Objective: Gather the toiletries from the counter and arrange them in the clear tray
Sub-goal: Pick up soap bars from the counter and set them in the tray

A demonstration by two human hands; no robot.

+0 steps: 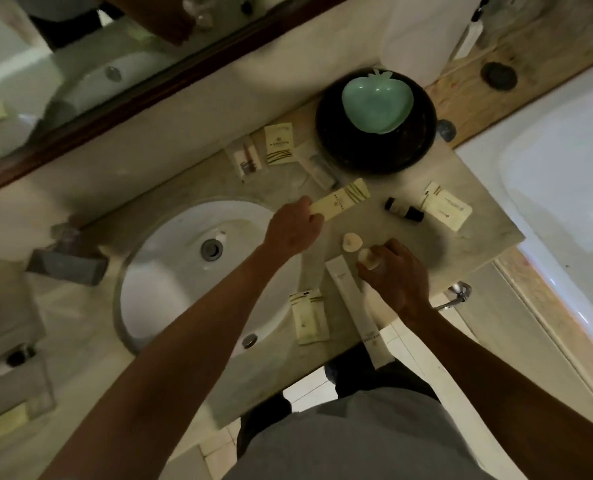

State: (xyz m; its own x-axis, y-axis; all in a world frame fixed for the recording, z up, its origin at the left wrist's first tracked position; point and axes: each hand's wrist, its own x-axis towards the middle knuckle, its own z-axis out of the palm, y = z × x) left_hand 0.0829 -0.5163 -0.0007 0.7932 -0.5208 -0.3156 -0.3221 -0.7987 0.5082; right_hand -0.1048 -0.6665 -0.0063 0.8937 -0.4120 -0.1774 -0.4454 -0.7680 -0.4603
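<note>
My left hand (293,228) grips one end of a long cream packet (343,199) above the counter. My right hand (392,275) holds a small round pale soap (366,258); a second round soap (352,241) lies just beside it. Scattered on the stone counter (478,237) are a small dark bottle (403,209), a cream packet (447,210) at the right, a square cream sachet (280,143), a clear-wrapped kit (247,160), another clear wrapper (319,168), a cream sachet (309,317) and a long white box (359,308) near the front edge. No clear tray is plainly visible.
A white sink basin (170,271) sits left of the items. A dark round bowl (374,147) holding a green apple-shaped dish (376,105) stands at the back. A mirror (80,64) runs behind, a white bathtub (565,185) lies to the right, and a tap (456,294) sticks out below the counter.
</note>
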